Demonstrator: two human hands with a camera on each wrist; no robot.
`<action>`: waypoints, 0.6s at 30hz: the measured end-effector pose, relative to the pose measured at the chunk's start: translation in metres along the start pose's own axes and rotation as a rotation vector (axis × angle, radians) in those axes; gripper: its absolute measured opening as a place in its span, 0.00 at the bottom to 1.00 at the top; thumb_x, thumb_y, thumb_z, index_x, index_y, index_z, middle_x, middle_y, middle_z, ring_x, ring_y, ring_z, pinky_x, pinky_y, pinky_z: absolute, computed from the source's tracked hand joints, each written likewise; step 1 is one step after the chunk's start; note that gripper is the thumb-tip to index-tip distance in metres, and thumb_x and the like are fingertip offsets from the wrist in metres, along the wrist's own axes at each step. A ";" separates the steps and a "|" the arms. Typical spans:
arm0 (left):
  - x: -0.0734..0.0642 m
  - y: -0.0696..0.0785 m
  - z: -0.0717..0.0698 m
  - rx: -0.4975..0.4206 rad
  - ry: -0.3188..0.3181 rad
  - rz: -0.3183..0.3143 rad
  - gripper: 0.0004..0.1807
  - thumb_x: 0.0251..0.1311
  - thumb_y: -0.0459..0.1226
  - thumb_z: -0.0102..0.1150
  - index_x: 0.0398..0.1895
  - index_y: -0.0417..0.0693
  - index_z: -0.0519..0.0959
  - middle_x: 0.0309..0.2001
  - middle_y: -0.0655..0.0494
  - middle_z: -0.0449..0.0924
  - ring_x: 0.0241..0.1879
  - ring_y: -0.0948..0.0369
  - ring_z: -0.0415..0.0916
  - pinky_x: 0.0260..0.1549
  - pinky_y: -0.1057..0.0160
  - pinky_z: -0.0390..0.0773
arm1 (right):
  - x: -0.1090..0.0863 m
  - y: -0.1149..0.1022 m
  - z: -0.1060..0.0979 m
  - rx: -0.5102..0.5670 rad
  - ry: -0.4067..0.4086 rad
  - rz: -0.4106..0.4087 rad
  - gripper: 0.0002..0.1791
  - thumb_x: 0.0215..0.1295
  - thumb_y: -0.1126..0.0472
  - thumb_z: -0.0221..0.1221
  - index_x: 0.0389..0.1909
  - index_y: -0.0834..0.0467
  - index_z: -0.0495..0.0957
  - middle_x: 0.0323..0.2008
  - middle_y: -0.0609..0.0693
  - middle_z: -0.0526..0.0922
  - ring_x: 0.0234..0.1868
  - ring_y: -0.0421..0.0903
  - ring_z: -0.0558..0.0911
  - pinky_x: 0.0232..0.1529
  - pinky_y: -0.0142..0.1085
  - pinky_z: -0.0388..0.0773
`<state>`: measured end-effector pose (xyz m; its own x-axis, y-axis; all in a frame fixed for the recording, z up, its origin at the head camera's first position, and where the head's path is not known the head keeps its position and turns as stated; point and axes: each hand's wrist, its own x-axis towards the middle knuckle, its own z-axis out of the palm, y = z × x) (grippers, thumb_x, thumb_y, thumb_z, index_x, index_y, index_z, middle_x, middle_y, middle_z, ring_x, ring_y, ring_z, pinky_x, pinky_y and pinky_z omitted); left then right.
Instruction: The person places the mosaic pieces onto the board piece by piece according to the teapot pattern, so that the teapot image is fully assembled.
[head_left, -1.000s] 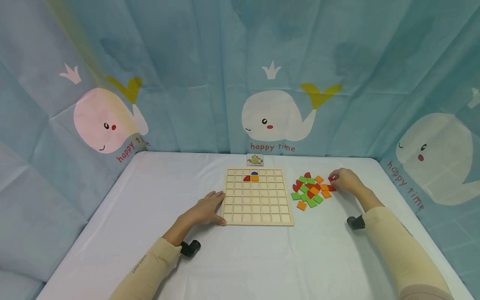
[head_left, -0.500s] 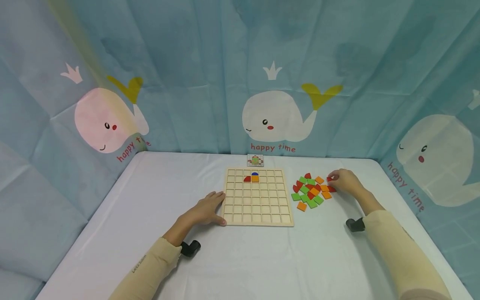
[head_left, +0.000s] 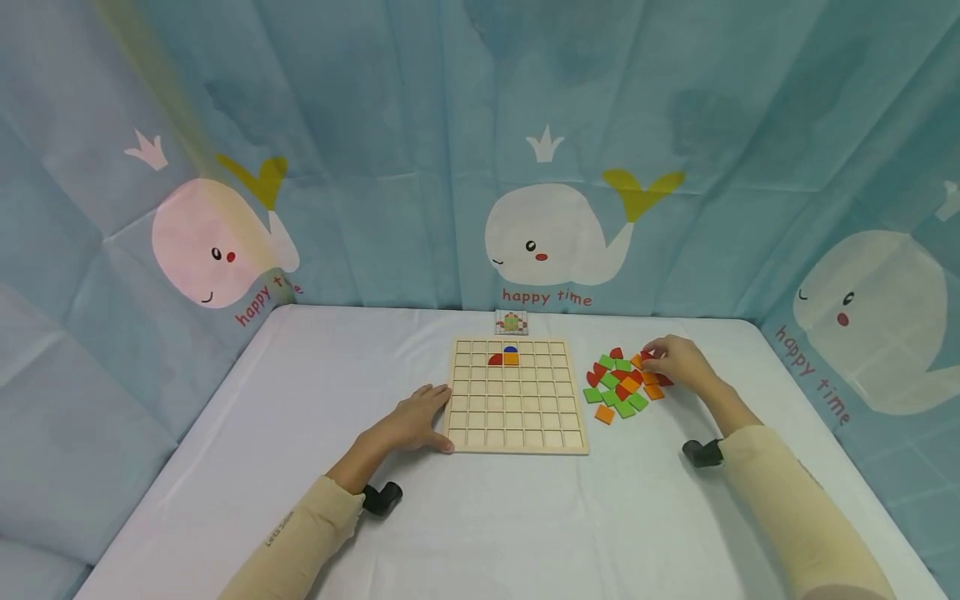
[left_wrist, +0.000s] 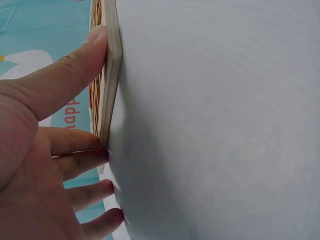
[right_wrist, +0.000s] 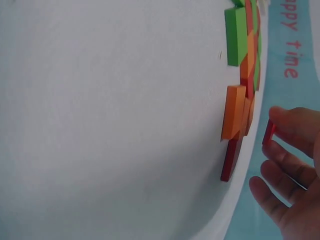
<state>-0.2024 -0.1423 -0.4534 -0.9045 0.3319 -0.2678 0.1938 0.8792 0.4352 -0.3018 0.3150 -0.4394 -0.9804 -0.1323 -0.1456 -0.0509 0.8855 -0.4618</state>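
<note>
A wooden grid board (head_left: 517, 398) lies on the white table. In its upper cells sit a blue half-round piece (head_left: 510, 350), an orange square (head_left: 511, 359) and a red quarter-round piece (head_left: 496, 360). My left hand (head_left: 412, 421) rests at the board's left side with fingers spread along the edge; in the left wrist view the thumb (left_wrist: 75, 70) touches the board near its corner. Over the right end of a pile of flat pieces (head_left: 618, 392), my right hand (head_left: 678, 362) pinches a red quarter-round piece (right_wrist: 268, 132) between thumb and fingertips.
The pile mixes green squares (head_left: 625, 409), orange squares and red quarter-rounds, some overlapping. A small picture card (head_left: 512, 322) stands behind the board at the table's back edge. Beyond it hangs a blue curtain (head_left: 375, 167) printed with whales.
My right hand has moved left over the pile, carrying the red quarter-round piece. My left hand stays at the board's edge.
</note>
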 end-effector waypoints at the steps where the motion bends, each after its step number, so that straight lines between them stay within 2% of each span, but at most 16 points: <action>1: 0.000 0.000 0.000 0.002 0.000 0.000 0.54 0.46 0.46 0.75 0.74 0.39 0.57 0.75 0.44 0.56 0.76 0.44 0.47 0.71 0.39 0.55 | 0.000 -0.001 0.001 0.006 0.003 -0.004 0.22 0.65 0.57 0.62 0.54 0.67 0.77 0.45 0.65 0.78 0.36 0.52 0.76 0.33 0.33 0.80; 12: 0.001 0.001 0.000 -0.012 -0.003 -0.017 0.55 0.45 0.46 0.76 0.74 0.40 0.57 0.76 0.45 0.55 0.76 0.44 0.47 0.71 0.38 0.54 | 0.001 -0.018 0.010 0.042 0.046 -0.061 0.21 0.65 0.57 0.62 0.54 0.66 0.78 0.45 0.63 0.78 0.36 0.51 0.75 0.29 0.32 0.78; 18: 0.001 0.000 0.000 -0.006 0.000 -0.014 0.54 0.45 0.46 0.76 0.74 0.40 0.57 0.76 0.45 0.56 0.76 0.44 0.47 0.71 0.39 0.54 | 0.002 -0.033 0.013 0.020 0.092 -0.103 0.19 0.64 0.58 0.62 0.52 0.64 0.79 0.43 0.61 0.80 0.38 0.52 0.75 0.33 0.33 0.77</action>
<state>-0.2032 -0.1422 -0.4539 -0.9070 0.3196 -0.2744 0.1787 0.8818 0.4364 -0.2994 0.2801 -0.4357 -0.9836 -0.1797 -0.0164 -0.1490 0.8604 -0.4873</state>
